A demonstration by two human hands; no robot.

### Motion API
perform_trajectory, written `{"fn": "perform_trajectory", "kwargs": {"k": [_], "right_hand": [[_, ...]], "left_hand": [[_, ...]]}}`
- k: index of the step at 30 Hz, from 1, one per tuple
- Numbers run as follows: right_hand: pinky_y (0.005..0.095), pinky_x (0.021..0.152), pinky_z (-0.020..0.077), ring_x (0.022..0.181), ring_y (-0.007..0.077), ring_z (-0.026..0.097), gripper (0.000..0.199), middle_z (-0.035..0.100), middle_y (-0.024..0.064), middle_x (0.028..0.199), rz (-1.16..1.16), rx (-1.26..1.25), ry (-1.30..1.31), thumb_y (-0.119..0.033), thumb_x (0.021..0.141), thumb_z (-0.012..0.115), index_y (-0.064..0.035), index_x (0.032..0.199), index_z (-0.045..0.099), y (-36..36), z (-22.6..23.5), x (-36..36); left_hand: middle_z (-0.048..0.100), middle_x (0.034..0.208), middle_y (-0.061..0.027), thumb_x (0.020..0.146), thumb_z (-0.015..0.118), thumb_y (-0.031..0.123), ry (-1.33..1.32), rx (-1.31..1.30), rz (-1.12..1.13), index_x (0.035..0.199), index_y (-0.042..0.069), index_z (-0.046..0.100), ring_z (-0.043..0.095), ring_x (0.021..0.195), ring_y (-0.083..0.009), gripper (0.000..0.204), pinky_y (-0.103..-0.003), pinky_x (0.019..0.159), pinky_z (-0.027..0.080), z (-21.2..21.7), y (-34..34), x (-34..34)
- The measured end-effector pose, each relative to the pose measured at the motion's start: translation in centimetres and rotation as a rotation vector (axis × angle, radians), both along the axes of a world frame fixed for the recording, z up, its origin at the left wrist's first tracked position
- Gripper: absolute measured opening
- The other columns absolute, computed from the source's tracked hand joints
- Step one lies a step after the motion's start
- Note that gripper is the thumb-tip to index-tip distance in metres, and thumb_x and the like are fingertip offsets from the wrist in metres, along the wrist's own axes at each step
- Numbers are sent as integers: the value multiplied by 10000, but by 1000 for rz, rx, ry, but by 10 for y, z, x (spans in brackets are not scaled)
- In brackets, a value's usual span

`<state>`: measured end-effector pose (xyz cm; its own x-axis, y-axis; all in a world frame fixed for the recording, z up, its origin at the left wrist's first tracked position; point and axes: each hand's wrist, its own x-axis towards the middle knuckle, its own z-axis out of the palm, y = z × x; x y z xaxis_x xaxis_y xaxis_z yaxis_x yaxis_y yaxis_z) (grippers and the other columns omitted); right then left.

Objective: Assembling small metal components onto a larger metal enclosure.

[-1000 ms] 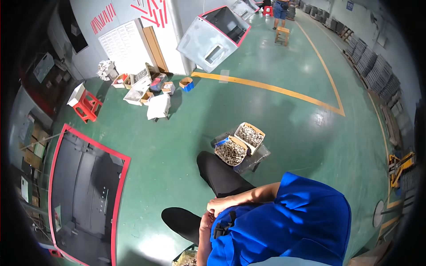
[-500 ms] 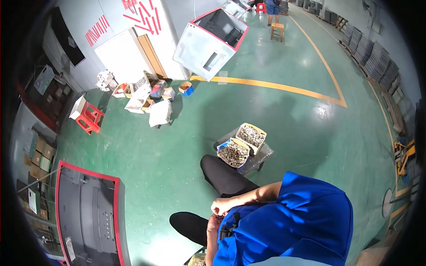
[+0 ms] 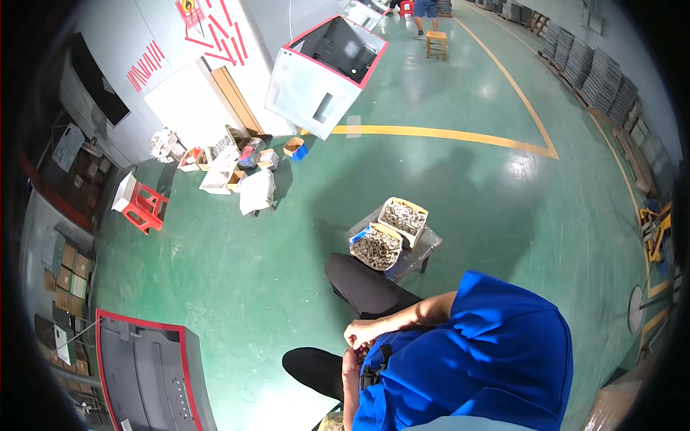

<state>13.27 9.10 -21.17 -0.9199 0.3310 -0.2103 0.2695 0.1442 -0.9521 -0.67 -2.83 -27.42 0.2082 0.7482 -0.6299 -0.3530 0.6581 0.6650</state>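
Note:
My right hand (image 3: 361, 333) is closed, fingers bent, just above and against my left hand (image 3: 352, 359) in front of my waist. The left fingers curl in under the right hand, and whatever they pinch is too small and covered to make out. Beyond my knee are two open boxes filled with small metallic-looking pieces: a blue and yellow box (image 3: 376, 247) nearer me and a pale box (image 3: 404, 218) behind it. Both rest on a low support with clear plastic (image 3: 429, 246) over it. At the lower edge, part of a yellowish bag (image 3: 332, 422) shows beside my left forearm.
A red-rimmed grey cabinet (image 3: 147, 373) lies at lower left; a white, red-edged one (image 3: 316, 86) stands farther off. Small boxes (image 3: 233, 169) cluster by the wall near a red stool (image 3: 146, 208). A wooden stool (image 3: 436, 44) and another person (image 3: 426, 11) are far back.
The whole view has shifted slightly, with the red-rimmed cabinet lower in the picture. My hands stay together at my waist with only slight movement.

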Motion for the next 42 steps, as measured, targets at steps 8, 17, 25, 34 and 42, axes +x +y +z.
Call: {"fn": "perform_trajectory", "kwargs": {"k": [8,17,25,34,42], "right_hand": [[291,420,497,522,170,615,78,636,83,669,-62,89,12,-29,710,614,-19,787,609,0,-15,-2],[284,410,479,516,152,605,108,626,80,647,-85,-23,-45,-81,723,667,-15,758,589,0,4,4],[294,388,444,478,153,579,230,561,64,557,-94,4,-10,-203,761,707,-31,718,561,-1,11,6],[347,491,477,537,213,615,291,614,121,628,52,247,-157,-308,816,617,-35,723,585,-4,27,7],[349,503,479,550,218,619,287,617,125,638,20,230,-119,-305,820,606,-32,731,590,-8,20,8]], "left_hand": [[483,677,27,944,404,299,-321,-1,74,833,95,495,423,544,-54,250,-180,480,301,5,7,7],[453,617,26,940,421,330,-100,-76,137,762,115,492,396,495,-72,288,-201,425,284,33,7,18],[421,585,5,937,442,317,-194,-69,259,780,104,473,367,453,-98,267,-217,406,289,14,3,18],[372,546,36,935,449,417,-162,-41,281,743,158,457,339,441,-80,323,-209,394,247,38,4,19],[361,549,31,951,423,414,-332,-43,366,674,154,395,311,432,-82,381,-215,389,241,49,6,21]]}}
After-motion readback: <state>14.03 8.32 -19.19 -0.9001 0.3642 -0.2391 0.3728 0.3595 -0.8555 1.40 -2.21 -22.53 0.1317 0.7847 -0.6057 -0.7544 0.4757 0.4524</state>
